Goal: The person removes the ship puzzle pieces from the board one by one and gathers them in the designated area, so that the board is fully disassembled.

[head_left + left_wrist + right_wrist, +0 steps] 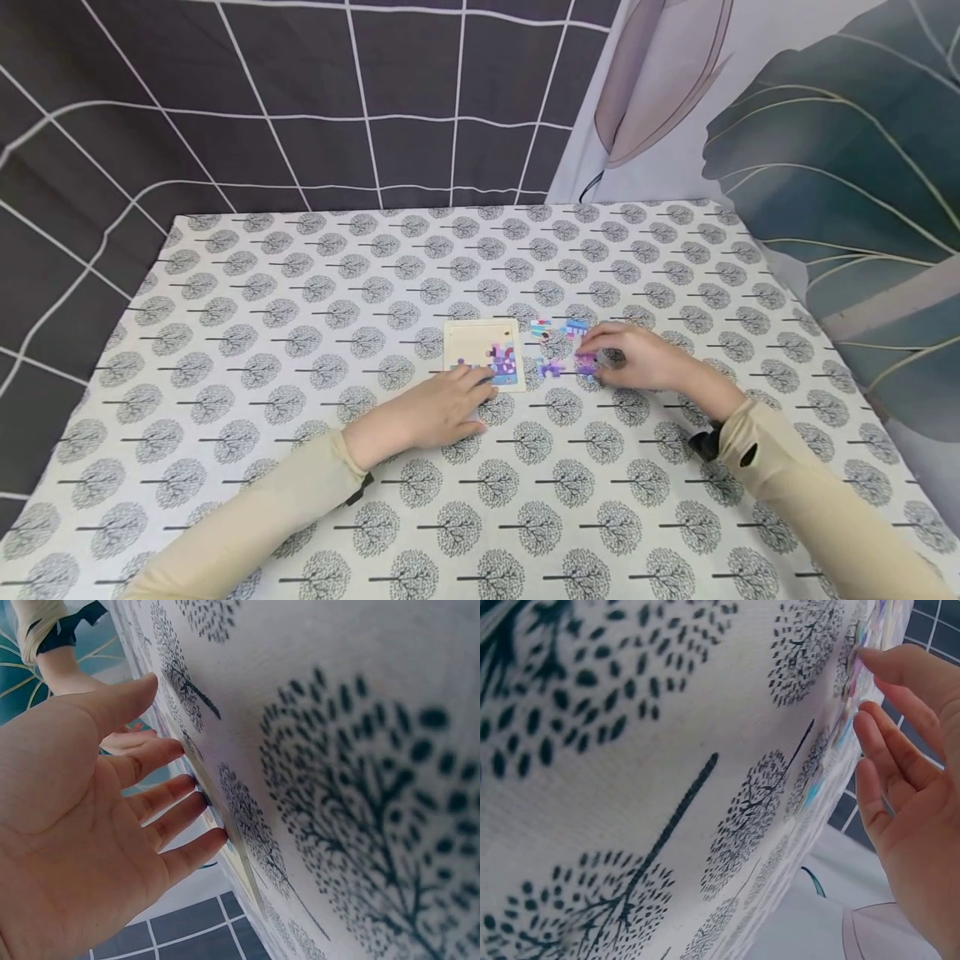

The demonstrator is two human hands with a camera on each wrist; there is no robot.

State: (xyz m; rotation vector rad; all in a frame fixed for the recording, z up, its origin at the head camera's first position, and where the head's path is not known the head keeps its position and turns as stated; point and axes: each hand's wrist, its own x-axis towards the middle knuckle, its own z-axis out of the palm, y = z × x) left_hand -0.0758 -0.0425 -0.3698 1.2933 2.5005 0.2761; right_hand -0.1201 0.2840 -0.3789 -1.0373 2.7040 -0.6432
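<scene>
A square wooden puzzle tray (pixel 471 335) lies on the table, with several joined purple, pink and blue pieces (pixel 506 363) in its lower right part. My left hand (pixel 438 406) rests its fingertips on the tray's lower edge; its fingers (pixel 176 859) are fairly straight in the left wrist view and hold nothing. To the tray's right, my right hand (pixel 641 358) pinches a pink-purple puzzle piece (pixel 585 364) between thumb and forefinger, low at the tabletop. The other fingers (pixel 877 742) of that hand curve loosely. Its fingertips partly hide the piece.
More loose puzzle pieces lie right of the tray: a purple one (pixel 551 368), a multicoloured one (pixel 540 328) and a blue one (pixel 576 327). A white cloth with tree prints (pixel 405 268) covers the table. Behind it hangs a dark grid-patterned curtain (pixel 300 75).
</scene>
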